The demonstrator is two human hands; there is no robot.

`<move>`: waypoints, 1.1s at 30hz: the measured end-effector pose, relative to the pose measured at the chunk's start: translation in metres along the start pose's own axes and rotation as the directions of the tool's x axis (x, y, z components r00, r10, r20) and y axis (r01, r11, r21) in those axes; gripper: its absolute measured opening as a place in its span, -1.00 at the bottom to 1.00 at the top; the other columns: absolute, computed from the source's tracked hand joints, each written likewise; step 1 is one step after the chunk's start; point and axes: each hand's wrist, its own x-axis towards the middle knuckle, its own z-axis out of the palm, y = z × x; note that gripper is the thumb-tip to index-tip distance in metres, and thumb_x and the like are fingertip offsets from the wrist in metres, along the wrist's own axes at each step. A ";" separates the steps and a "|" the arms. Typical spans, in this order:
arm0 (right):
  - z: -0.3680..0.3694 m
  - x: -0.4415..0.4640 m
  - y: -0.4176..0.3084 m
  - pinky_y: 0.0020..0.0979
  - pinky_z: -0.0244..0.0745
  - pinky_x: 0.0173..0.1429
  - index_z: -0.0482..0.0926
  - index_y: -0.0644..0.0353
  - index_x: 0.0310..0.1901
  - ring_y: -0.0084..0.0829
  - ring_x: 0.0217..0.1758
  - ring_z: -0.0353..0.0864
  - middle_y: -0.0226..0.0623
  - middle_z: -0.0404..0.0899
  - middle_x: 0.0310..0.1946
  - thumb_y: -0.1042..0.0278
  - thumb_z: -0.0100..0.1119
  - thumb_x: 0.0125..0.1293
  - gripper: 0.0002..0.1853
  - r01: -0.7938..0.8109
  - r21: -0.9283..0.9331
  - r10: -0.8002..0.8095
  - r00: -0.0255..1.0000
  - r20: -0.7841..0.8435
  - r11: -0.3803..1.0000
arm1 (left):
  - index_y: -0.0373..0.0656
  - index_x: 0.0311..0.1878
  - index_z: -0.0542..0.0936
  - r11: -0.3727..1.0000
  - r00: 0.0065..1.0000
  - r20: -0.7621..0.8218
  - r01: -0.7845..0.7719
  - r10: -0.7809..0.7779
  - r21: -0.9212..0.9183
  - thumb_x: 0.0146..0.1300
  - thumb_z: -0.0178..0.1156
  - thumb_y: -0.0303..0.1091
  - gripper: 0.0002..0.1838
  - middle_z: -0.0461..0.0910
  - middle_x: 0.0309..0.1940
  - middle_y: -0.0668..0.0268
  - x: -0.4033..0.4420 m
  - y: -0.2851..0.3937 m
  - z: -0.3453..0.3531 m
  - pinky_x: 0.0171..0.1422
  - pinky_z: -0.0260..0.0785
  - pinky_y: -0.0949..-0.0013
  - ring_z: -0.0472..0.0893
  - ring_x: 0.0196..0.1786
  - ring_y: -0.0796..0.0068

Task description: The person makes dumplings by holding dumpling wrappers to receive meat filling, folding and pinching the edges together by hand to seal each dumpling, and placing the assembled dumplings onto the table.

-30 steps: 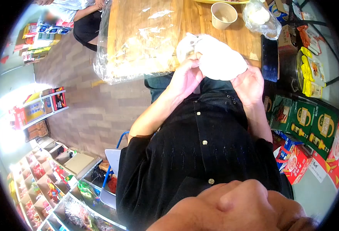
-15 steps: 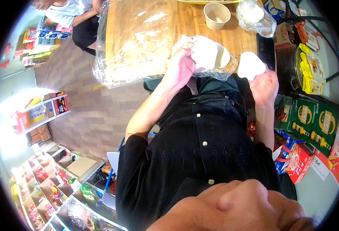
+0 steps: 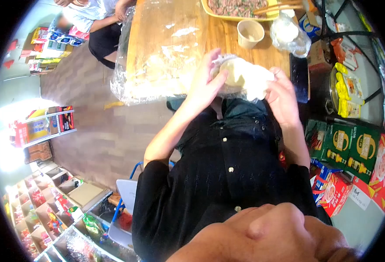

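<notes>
Dough [image 3: 258, 81]: pale, held between both hands at the table's [image 3: 220, 39] near edge
Left hand [image 3: 207, 83]: thumb across its left side
Right hand [image 3: 282, 94]: pinching its right side
Cup [image 3: 250, 35]: beyond the dough

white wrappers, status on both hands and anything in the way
Right hand pinching right edge of white wrappers. Left hand at their left side. Paper cup upright beyond, not blocking.
</notes>
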 end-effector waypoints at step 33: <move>0.008 0.153 -0.119 -0.61 0.41 -0.36 0.43 0.28 0.13 -0.68 -0.34 0.47 -0.49 0.51 -0.34 0.18 0.21 0.30 -0.54 0.226 -0.711 -0.397 0.914 -0.081 0.666 | -0.46 0.34 0.17 0.061 0.751 0.646 0.657 -0.138 -0.751 0.33 0.06 -0.37 -0.42 0.34 0.28 -0.03 -0.053 0.007 -0.039 0.49 0.12 0.24 0.36 0.34 0.19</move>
